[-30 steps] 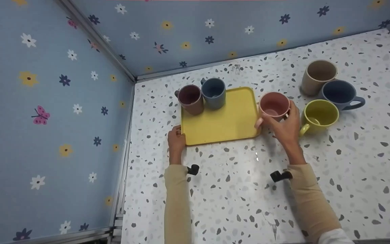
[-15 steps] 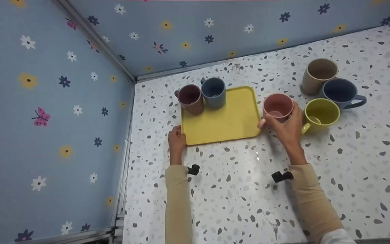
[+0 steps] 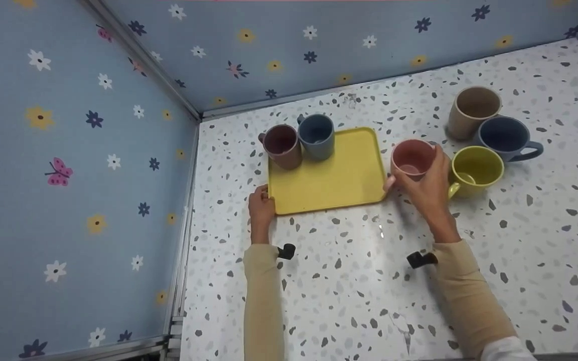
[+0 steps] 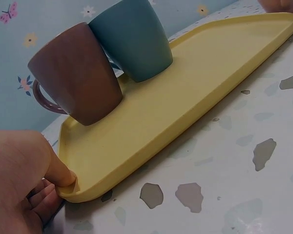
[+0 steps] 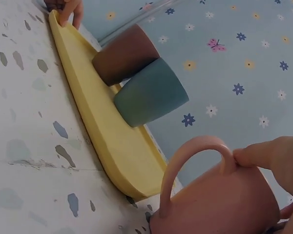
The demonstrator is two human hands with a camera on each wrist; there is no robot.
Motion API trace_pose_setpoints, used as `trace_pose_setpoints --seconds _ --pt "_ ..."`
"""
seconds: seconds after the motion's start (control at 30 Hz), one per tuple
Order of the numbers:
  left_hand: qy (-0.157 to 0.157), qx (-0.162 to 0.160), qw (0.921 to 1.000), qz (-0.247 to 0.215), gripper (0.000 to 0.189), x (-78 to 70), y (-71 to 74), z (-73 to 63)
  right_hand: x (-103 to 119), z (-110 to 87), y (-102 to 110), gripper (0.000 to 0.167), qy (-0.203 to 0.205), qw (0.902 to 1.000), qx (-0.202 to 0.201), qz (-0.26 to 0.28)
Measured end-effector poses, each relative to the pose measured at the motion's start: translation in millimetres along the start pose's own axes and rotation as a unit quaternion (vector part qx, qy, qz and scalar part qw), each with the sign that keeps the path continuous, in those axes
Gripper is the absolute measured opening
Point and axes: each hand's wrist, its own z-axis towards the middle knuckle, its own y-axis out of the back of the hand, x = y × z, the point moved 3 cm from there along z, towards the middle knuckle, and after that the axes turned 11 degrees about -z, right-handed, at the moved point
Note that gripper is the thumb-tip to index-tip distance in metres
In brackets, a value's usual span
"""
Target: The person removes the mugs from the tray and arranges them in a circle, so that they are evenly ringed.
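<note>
A yellow tray lies on the speckled table. My left hand grips its near left corner, the thumb pressed over the rim in the left wrist view. Side by side at the tray's far left stand a brown mug and a teal mug. Just right of the tray, my right hand holds a pink mug round its body. The thumb sits beside the top of the handle, which points toward the tray.
Right of the pink mug a lime-green mug, a dark blue mug and a beige mug stand close together. Flower-patterned walls border the table at the back and left.
My right hand and the pink mug have shifted slightly right, away from the tray's edge. My left hand stays at the tray corner, and the other mugs stand as before.
</note>
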Motion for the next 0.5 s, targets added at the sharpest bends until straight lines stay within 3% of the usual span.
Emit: trace_pose_setpoints --seconds 0.17,0.3,0.5 --pt "-0.010 -0.006 0.9999 -0.003 0.041 -2.8 1.9 0.3 8.9 5.5 7.3 0.116 0.033 0.9963 0.031 -0.073" --pt "-0.005 -0.005 1.0000 0.003 0.041 -0.6 1.3 0.0 10.2 6.0 15.4 0.115 0.069 0.9891 0.014 -0.129" --pt "-0.012 -0.008 0.9999 0.002 0.041 0.4 -0.4 -1.5 8.0 5.2 24.2 0.109 0.081 0.9805 -0.012 -0.178"
